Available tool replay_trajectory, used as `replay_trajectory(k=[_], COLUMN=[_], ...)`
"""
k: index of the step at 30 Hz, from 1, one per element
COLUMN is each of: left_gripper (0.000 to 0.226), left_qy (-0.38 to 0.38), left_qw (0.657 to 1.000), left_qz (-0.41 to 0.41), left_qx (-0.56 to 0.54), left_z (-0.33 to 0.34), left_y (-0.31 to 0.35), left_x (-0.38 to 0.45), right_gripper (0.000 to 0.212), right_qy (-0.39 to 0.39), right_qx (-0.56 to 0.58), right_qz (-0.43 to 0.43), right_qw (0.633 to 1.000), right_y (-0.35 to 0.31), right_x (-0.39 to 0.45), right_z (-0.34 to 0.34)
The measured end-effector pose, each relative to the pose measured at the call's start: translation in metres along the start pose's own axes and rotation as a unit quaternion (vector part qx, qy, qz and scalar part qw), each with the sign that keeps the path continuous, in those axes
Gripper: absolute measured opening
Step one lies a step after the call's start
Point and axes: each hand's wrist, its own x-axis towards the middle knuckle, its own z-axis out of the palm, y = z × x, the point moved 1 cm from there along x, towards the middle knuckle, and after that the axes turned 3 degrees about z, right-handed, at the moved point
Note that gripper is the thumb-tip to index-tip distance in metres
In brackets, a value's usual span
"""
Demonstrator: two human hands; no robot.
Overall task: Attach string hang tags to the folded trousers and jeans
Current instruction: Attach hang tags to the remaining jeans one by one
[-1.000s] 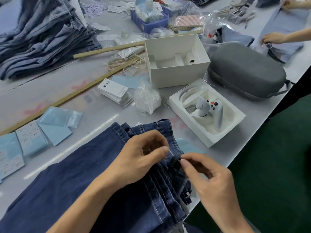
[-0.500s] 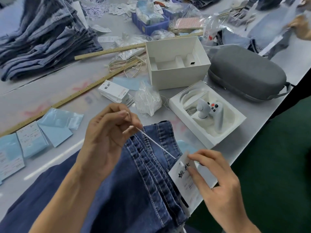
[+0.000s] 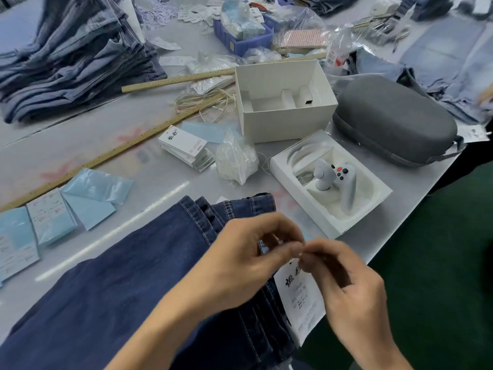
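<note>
The left hand (image 3: 248, 260) and right hand (image 3: 344, 287) are meeting fingertip to fingertip above the waistband end of the dark folded jeans (image 3: 128, 284), which are lying on the grey desk (image 3: 80, 145) under both wrists. Each grip is narrowing to a pinch at that meeting point; the string itself is too blurred to make out. The white hang tag (image 3: 298, 297) is lying just below the two grips, over the jeans' edge. Beyond the grips are sitting a stack of tags (image 3: 184, 142), a white box (image 3: 282, 102) and a tray with a controller (image 3: 338, 180).
</note>
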Motion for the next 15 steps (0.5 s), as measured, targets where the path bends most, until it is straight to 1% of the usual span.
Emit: replay_trajectory(k=[1,2,6,10,13,15], left_gripper=[0.003,0.004,0.009,0.017,0.027,0.029], left_qy=[0.009,0.022,0.067,0.085,0.073,0.067], left_qw=[0.999,0.999,0.997,0.996,0.997,0.997], left_qz=[-0.002,-0.007,-0.003,0.010,0.011,0.008], left_qx=[0.032,0.041,0.034,0.031,0.028,0.033], left_z=[0.0034,0.0055,0.0053,0.0048,0.0052,0.0050], left_y=[-0.0023,-0.0039,-0.0087,-0.0105,-0.0098,-0.0089], left_x=[-0.0012,-0.0025,-0.0063,-0.0083,-0.0096,-0.0097], right_gripper=[0.015,0.017,0.019,0.025,0.017,0.016], right_qy=[-0.001,-0.004,-0.001,-0.016,-0.003,-0.005], right_qx=[0.021,0.041,0.146,0.150,0.144,0.144], right_qz=[0.010,0.022,0.098,0.109,0.100,0.100], right_qw=[1.000,0.999,0.984,0.982,0.985,0.984], right_y=[-0.0034,-0.0062,-0.0076,-0.0110,-0.0126,-0.0132], right_x=[0.0016,0.0030,0.0068,0.0075,0.0071,0.0070], right_z=[-0.0014,-0.0022,-0.0028,0.0006,0.0031,0.0045])
